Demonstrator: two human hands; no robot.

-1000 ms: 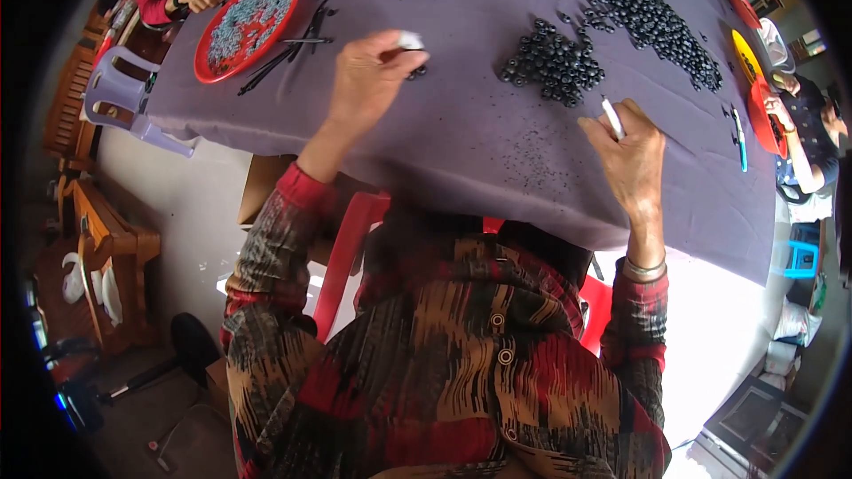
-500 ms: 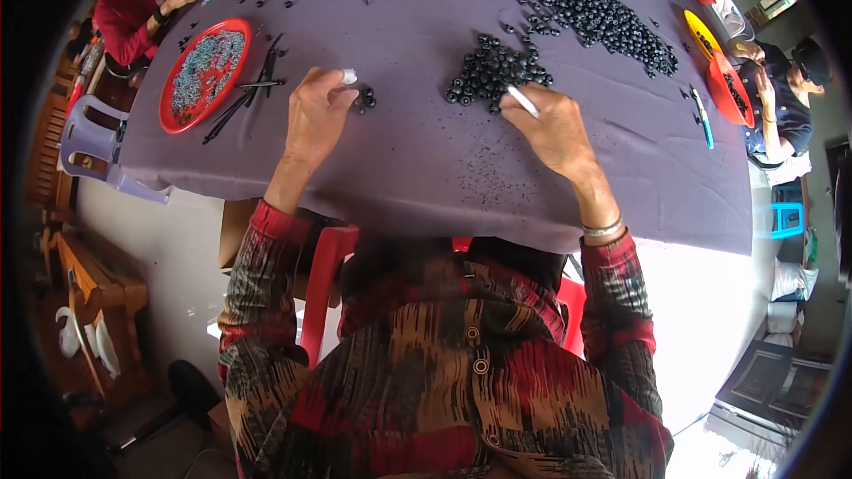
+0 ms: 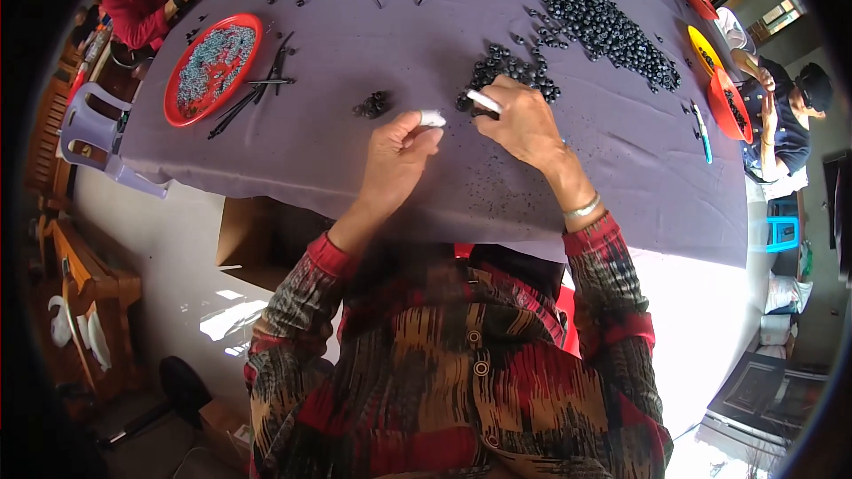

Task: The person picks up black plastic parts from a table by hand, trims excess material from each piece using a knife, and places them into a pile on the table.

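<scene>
I see both hands drawn in toward each other since a second ago, when they were spread wide across the bench [image 3: 293, 151]. My left hand [image 3: 398, 160] now sits near the middle of the purple cloth, its grip pinched together on a small white piece [image 3: 432, 118] held at the fingertips. My right hand [image 3: 525, 121] has come across from the far right edge and rests at the near rim of the small heap of dark beads [image 3: 513, 71], its grip clamped on a thin white stick [image 3: 484, 102] that points left toward the white piece. The two white things are just beside each other, not touching. A smaller clump of dark beads [image 3: 373, 105] lies just left of my left hand. I judge the hands have finished gathering and are now bringing the two pieces together over the cloth, close to the bead heap
</scene>
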